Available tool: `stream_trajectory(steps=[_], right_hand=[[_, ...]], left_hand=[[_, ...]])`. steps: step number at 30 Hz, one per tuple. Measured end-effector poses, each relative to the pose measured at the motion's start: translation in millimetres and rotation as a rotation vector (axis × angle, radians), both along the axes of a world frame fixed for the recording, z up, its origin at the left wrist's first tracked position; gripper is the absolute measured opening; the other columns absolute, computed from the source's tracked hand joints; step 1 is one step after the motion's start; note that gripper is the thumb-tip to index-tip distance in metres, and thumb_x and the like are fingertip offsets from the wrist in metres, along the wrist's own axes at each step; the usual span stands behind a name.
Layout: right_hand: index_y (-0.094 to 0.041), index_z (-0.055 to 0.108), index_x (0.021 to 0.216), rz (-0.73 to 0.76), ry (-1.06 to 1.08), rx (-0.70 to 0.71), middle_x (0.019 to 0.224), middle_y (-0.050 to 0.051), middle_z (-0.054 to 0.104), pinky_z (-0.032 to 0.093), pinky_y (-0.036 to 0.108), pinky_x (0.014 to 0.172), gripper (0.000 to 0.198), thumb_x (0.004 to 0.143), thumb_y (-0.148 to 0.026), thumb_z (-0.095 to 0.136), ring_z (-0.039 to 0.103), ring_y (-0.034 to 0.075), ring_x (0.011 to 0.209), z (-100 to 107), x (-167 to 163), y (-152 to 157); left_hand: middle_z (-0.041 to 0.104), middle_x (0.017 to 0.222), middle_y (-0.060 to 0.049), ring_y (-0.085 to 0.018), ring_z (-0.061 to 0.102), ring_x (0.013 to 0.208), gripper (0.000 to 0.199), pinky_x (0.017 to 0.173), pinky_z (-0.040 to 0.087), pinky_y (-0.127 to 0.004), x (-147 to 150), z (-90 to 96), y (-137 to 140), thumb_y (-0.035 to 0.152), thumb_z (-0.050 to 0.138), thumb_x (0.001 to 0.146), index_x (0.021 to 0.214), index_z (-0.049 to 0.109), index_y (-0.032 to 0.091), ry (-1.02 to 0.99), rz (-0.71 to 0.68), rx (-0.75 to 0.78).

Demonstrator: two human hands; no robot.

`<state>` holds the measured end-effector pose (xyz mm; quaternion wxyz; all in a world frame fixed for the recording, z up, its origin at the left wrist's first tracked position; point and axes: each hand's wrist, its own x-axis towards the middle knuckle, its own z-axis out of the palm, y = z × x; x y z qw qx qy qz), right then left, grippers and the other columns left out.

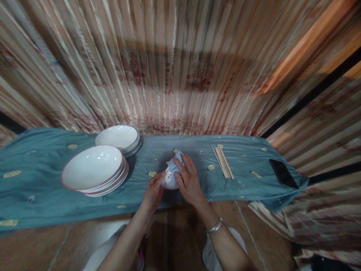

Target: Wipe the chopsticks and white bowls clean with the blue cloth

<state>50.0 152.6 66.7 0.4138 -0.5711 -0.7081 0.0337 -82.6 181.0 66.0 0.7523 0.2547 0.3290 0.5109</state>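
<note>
The left hand [153, 190] grasps the left side of a small white bowl [168, 181] with a red pattern, its thumb along the side. The right hand [189, 182] is spread over the bowl's right side, holding a light blue cloth [172, 165] against it; a corner of the cloth sticks up beyond the fingers. The bowl is near the front edge of the table [197, 188], about midway between its left and right ends; whether it rests on the surface or is slightly raised, I cannot tell. A silver bracelet [216, 225] circles the right wrist.

To the left, a stack of red-rimmed white bowls [93, 169] stands between the front and back edges. Just behind it, by the back edge, is a stack of dark-rimmed white dishes [118, 137]. Right of the hands, several pale wooden sticks [222, 162] lie side by side, slanting from the back edge toward the front. A black phone [282, 173] lies near the right end. A teal patterned cover drapes the table, and a striped curtain [169, 75] hangs behind the back edge.
</note>
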Motion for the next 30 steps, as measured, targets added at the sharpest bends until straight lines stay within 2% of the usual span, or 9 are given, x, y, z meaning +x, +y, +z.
stream_trajectory(steps=[7, 12, 17, 23, 30], right_hand=[[-0.026, 0.04, 0.139, -0.011, 0.283, -0.112, 0.15, 0.004, 0.032, 0.023, 0.044, 0.115, 0.045, 0.095, -0.036, 0.034, 0.026, 0.019, 0.139, -3, 12, 5], [-0.026, 0.043, 0.137, -0.008, 0.462, -0.111, 0.148, 0.003, 0.036, 0.021, 0.04, 0.116, 0.045, 0.095, -0.041, 0.035, 0.027, 0.017, 0.139, -14, 18, 13], [-0.025, 0.047, 0.133, -0.025, 0.645, -0.11, 0.144, 0.003, 0.043, 0.02, 0.042, 0.116, 0.048, 0.092, -0.047, 0.038, 0.032, 0.017, 0.137, -26, 22, 23], [-0.022, 0.053, 0.129, -0.083, 0.855, -0.159, 0.138, 0.005, 0.05, 0.024, 0.042, 0.114, 0.056, 0.085, -0.056, 0.043, 0.042, 0.02, 0.131, -35, 22, 30], [-0.019, 0.055, 0.126, -0.135, 1.068, -0.216, 0.133, 0.007, 0.055, 0.031, 0.042, 0.11, 0.056, 0.084, -0.055, 0.046, 0.047, 0.021, 0.126, -53, 19, 36]], left_hand=[[0.073, 0.067, -0.007, -0.027, 0.068, 0.086, 0.03, 0.083, 0.049, -0.036, 0, -1.9, 1, 0.034, 0.083, 0.053, 0.069, 0.07, 0.012, 0.012, 0.007, -0.038], [0.072, 0.064, -0.006, -0.026, 0.069, 0.082, 0.032, 0.081, 0.05, -0.036, -1, -1.2, 2, 0.035, 0.085, 0.048, 0.065, 0.069, 0.013, 0.035, 0.032, -0.045], [0.072, 0.066, -0.007, -0.027, 0.068, 0.086, 0.032, 0.083, 0.05, -0.036, -3, -1.5, 3, 0.035, 0.084, 0.051, 0.068, 0.07, 0.012, 0.035, 0.037, -0.053], [0.073, 0.067, -0.007, -0.026, 0.068, 0.089, 0.031, 0.086, 0.049, -0.036, -4, -6.4, 4, 0.032, 0.084, 0.051, 0.069, 0.07, 0.012, 0.007, 0.061, -0.076], [0.073, 0.069, -0.007, -0.026, 0.068, 0.087, 0.033, 0.084, 0.05, -0.035, -3, -9.1, 5, 0.032, 0.085, 0.05, 0.071, 0.071, 0.012, -0.008, 0.086, -0.085]])
